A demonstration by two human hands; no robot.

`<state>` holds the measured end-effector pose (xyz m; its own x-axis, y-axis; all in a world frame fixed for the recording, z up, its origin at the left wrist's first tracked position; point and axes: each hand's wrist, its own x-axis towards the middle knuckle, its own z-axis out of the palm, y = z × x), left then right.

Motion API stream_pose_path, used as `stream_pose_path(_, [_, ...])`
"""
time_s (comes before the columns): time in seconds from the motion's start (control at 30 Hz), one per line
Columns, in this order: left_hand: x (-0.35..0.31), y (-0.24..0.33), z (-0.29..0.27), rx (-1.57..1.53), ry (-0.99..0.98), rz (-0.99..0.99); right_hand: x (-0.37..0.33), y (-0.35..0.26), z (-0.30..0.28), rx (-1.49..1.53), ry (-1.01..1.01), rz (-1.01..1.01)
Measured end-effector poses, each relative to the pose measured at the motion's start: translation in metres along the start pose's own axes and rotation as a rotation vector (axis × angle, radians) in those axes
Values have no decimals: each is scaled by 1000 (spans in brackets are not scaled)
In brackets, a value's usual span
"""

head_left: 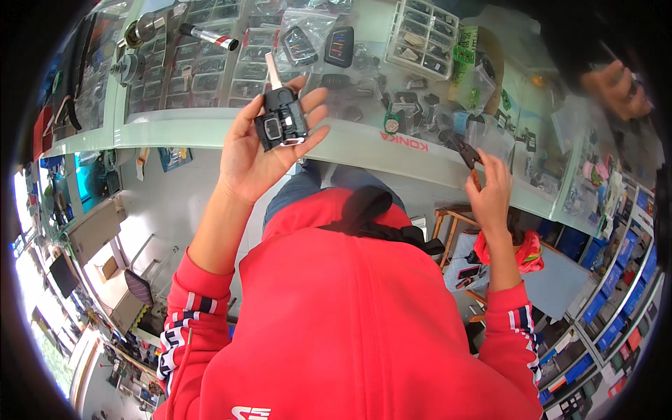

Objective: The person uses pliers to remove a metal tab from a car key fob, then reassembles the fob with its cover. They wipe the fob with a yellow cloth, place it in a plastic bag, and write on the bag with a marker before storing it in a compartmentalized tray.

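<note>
A black flip car key [283, 115] with its metal blade swung out lies across the upturned palm of my left hand [255, 150]. Its casing looks opened, with inner parts showing. My left thumb rests along one edge while the other fingers stretch out beneath it, over the front edge of the glass counter [280, 159]. Over to the right, my right hand [492, 189] grips a dark hand tool [463, 152] with an orange-brown handle, possibly pliers; its tip rests on or hovers just above the counter. Which of the two, I cannot tell.
Two key remotes [339, 47], a marker [208, 36] and a compartment box [422, 38] stand beyond my hands. Small parts and plastic bags [483, 87] crowd the right side. Another person's hand [619, 89] is at the far right. A metal device [133, 52] sits at left.
</note>
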<state>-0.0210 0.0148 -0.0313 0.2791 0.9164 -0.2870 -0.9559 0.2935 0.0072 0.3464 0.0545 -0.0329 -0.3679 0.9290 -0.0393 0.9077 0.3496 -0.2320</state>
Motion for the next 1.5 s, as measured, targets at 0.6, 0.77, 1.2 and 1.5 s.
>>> stream_pose_path(0.6, [6,-15,21,-53,-139,-38,22,29,17,-40,45,-193])
stream_pose_path(0.77, [5,-15,25,-96,-142,-57,23,15,11,8,159,-190])
stream_pose_path(1.2, [-4,-12,58,-134,-251,-64,62,-108,34,506,-39,-19])
stream_pose_path(1.5, [-14,-2,64,-120,-326,-24,66,-103,47,305,45,-151])
